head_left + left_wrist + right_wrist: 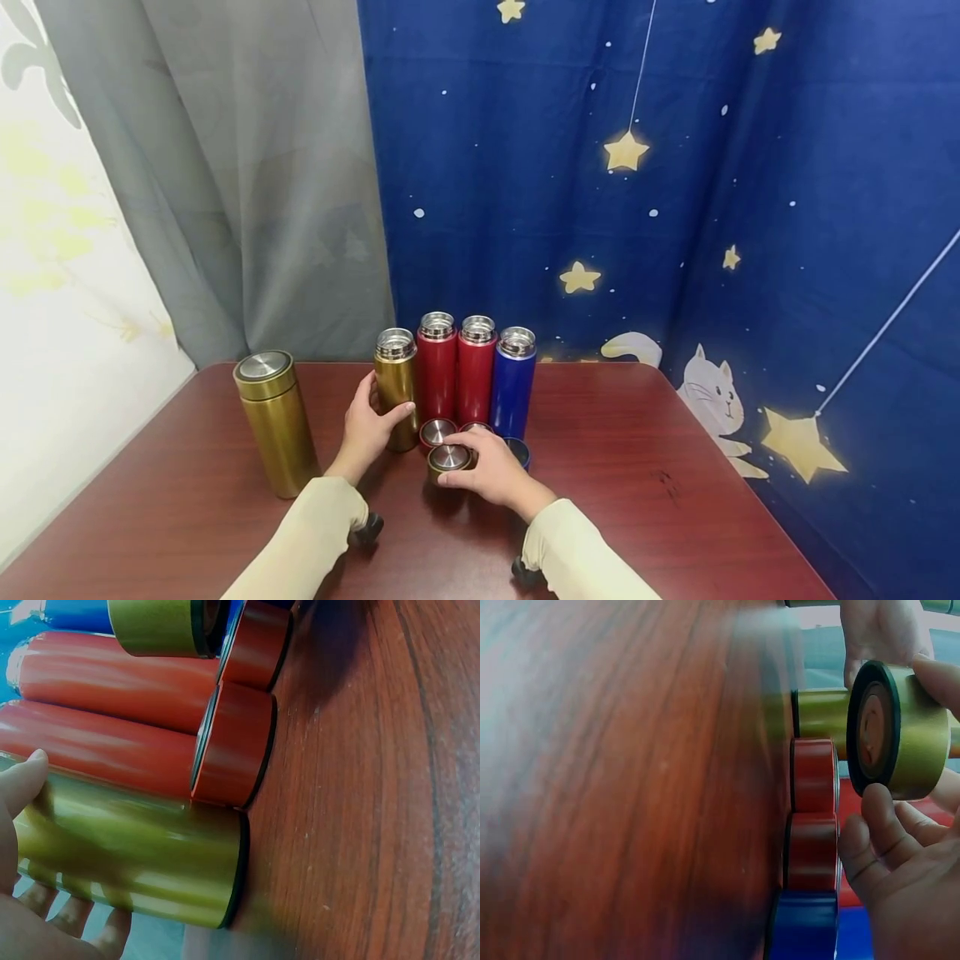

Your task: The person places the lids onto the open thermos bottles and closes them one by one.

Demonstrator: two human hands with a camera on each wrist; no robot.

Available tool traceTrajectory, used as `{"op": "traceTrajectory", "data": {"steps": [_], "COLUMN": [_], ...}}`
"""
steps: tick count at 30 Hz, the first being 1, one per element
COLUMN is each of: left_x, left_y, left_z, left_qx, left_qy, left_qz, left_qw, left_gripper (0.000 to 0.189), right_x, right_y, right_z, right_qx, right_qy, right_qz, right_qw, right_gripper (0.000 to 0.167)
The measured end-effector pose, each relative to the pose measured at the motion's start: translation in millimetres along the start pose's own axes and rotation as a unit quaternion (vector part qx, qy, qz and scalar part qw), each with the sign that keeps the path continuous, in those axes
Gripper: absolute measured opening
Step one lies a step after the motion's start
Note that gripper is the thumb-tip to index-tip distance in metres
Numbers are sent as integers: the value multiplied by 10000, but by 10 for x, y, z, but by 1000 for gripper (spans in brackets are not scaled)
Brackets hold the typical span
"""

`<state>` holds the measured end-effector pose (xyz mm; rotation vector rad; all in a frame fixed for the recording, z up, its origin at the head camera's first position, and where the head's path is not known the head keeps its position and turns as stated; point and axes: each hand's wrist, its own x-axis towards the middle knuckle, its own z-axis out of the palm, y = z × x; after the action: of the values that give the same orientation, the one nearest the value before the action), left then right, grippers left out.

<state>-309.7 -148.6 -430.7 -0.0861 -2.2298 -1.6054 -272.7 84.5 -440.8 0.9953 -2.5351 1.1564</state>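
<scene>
My left hand (366, 429) holds an uncapped gold thermos (396, 383) upright on the table, thumb on one side and fingers on the other. A gold lid (450, 467) is held by its rim in my right hand (497, 471), in front of the bottles and above the table. The right wrist view shows the lid's black-edged underside (875, 731). Beside the gold thermos stand two open red thermoses (437, 375) (476, 379) and an open blue thermos (513, 383). Two red lids (815, 775) (812, 851) and a blue lid (806, 922) sit in front of them.
At the left stands a larger gold thermos (281, 433) with its lid on. All of this is on a reddish-brown table (615, 500). Behind its far edge hang a grey curtain (300, 167) and a blue starry curtain (510, 167).
</scene>
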Motion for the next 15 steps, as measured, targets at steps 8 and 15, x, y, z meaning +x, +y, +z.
{"op": "traceTrajectory", "data": {"steps": [8,15], "left_x": [-35,-103], "left_y": [3,51], "left_z": [-21,-48], "left_qx": [-47,-79], "left_qy": [87,58], "left_qz": [13,-39], "left_qw": [10000,9999], "left_gripper": [82,84], "right_x": [-10,-19], "right_y": [15,28], "right_z": [-42,-58], "right_qx": [123,169], "right_qy": [218,531], "right_qz": [124,225], "right_qw": [9996,9982], "right_gripper": [51,48]}}
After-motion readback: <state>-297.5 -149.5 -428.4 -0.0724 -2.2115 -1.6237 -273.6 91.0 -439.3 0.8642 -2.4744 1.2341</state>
